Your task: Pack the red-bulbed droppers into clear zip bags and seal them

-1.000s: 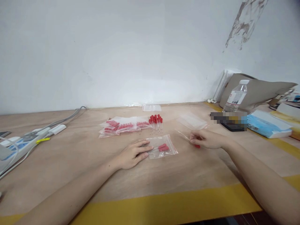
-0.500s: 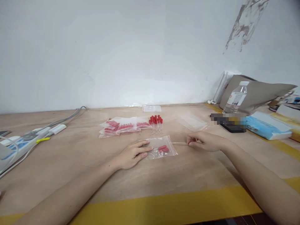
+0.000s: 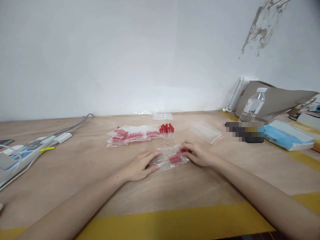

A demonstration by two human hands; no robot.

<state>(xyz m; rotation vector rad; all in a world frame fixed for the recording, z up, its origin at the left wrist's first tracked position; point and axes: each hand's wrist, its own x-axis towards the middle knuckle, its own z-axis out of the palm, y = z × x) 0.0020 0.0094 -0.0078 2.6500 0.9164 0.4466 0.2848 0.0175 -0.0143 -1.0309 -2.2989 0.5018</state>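
Nearest, a strip of yellow tape runs along the edge of the table, and both forearms cross it, cut off by the frame. A pale object far to the left of the left hand is mostly out of frame, too little of it to name.

The left hand lies palm down, loosely spread, thumb apart from the fingers, its tips resting on the near-left part of a clear zip bag; it grips nothing that I can see. Just to its right, inside the bag, lie red-bulbed droppers, their stems blurred by glare and plastic. The right hand is half curled at the bag's right end, thumb and fingers closed on the red bulb of another dropper. That bulb is partly covered by the fingertips; the stem points left into the bag.

Beyond the hands, between them, stands a cluster of loose droppers, with filled bags just left of it. Flat bags lie just beyond the right hand. Farther right of that hand are a pixelated dark object, a tissue pack and a water bottle.
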